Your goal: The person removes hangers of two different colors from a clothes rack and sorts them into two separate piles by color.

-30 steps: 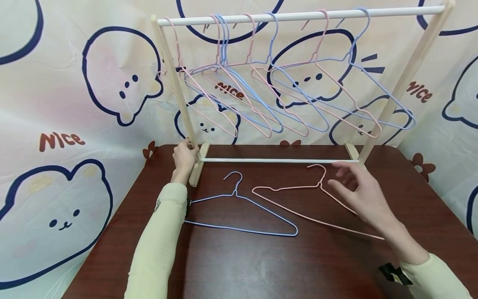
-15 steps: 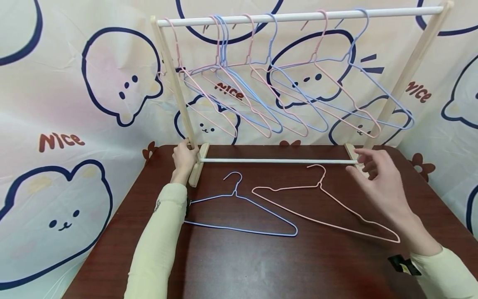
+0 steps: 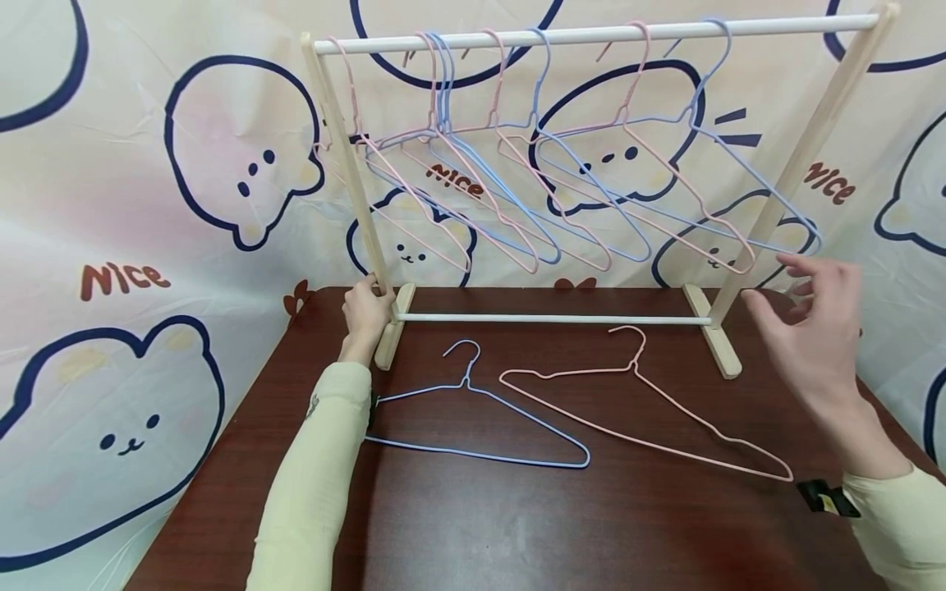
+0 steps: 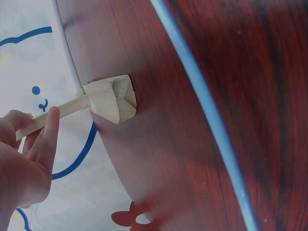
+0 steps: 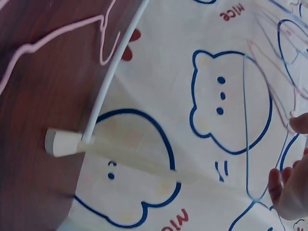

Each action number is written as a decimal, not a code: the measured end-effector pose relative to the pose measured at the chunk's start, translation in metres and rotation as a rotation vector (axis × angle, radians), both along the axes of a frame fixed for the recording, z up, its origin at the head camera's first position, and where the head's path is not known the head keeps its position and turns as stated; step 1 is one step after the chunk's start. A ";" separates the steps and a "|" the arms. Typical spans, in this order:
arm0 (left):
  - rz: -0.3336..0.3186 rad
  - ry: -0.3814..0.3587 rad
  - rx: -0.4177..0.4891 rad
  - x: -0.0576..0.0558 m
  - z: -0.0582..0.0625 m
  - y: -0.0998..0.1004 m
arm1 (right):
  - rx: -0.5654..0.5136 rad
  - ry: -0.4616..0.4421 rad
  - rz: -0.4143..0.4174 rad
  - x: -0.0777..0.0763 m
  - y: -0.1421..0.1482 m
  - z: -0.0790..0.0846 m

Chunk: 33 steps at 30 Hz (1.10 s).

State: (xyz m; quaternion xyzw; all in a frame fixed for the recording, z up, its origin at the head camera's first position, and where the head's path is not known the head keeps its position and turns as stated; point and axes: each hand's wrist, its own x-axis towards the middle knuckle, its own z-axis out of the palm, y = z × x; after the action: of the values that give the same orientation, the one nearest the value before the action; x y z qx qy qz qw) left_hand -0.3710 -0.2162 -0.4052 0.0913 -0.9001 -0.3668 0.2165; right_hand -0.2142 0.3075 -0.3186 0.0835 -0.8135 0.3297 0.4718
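Note:
A wooden clothes rack stands at the back of the table, with several pink and blue hangers on its white top rail [image 3: 591, 35]. My left hand [image 3: 365, 310] grips the rack's left post [image 3: 347, 156] near its foot; the left wrist view shows fingers and thumb around the post [image 4: 74, 105]. Beside the right post [image 3: 798, 164] my right hand [image 3: 816, 328] is raised, fingers loosely bent, holding nothing. It is just below the lower corner of the rightmost blue hanger [image 3: 692, 115]. On the table lie a blue hanger [image 3: 466, 382] and a pink hanger [image 3: 633, 364].
A white lower bar [image 3: 554, 318] joins the two wooden feet of the rack, the right foot [image 3: 720, 349] in full view. Behind hangs a patterned cloth [image 3: 133, 213] with bear drawings. The dark brown table [image 3: 473, 533] reaches toward me.
My right hand has moved right and up, from above the pink hanger on the table to beside the right post. The left hand has stayed on the left post.

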 end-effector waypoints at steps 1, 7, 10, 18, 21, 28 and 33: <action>0.002 -0.002 -0.001 0.000 0.000 0.000 | 0.005 0.017 -0.010 -0.002 0.003 0.001; -0.005 -0.004 -0.002 -0.001 -0.001 0.000 | 0.059 0.130 -0.053 -0.016 0.022 0.006; -0.008 -0.003 0.003 -0.001 -0.001 0.000 | 0.084 0.143 -0.062 -0.023 0.030 0.007; -0.001 -0.005 0.002 -0.001 -0.002 0.000 | 0.210 0.045 -0.061 -0.037 0.039 0.012; -0.002 -0.009 0.005 -0.001 -0.002 0.000 | 0.222 0.020 -0.067 -0.042 0.040 0.013; -0.006 -0.002 0.007 0.000 -0.001 0.000 | 0.234 -0.002 -0.101 -0.055 0.041 0.016; -0.011 -0.008 0.010 0.000 -0.002 -0.001 | 0.257 -0.078 -0.117 -0.060 0.040 0.019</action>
State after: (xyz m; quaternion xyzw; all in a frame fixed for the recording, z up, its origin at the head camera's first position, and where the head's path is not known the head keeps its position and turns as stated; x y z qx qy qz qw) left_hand -0.3715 -0.2169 -0.4069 0.0890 -0.8997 -0.3719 0.2106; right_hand -0.2746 0.3476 -0.2995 0.0828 -0.8702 0.1979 0.4435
